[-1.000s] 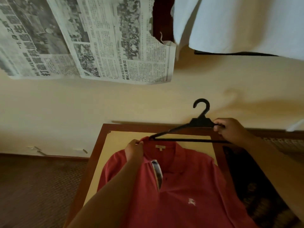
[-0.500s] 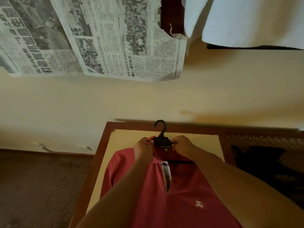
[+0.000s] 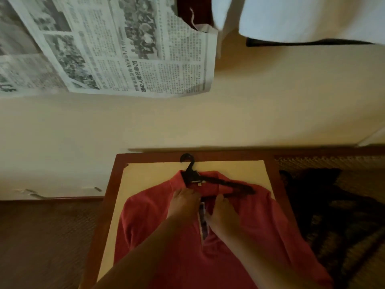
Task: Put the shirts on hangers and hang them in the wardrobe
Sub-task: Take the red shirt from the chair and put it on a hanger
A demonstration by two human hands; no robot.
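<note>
A red polo shirt (image 3: 166, 247) lies face up on a table (image 3: 268, 170) with a pale top and a red-brown rim. A black hanger (image 3: 229, 184) rests on the collar, its hook pointing to the far edge. Its right arm lies across the shirt's right shoulder; its left arm is hidden, apparently under the fabric. My left hand (image 3: 183, 202) holds the left side of the collar opening just below the hanger's neck. My right hand (image 3: 220, 213) grips the right side of the opening, beside the striped placket (image 3: 203, 222).
A newspaper sheet (image 3: 125, 49) hangs on the cream wall above the table. A white garment (image 3: 302, 17) hangs at the top right. A dark cloth (image 3: 323, 205) lies on a woven surface to the table's right. Brown carpet (image 3: 41, 247) lies to the left.
The hanger came down from the air onto the collar. Both hands left the hanger's neck and dropped to the shirt's collar opening; the hanger now lies tilted, its right arm over the shoulder.
</note>
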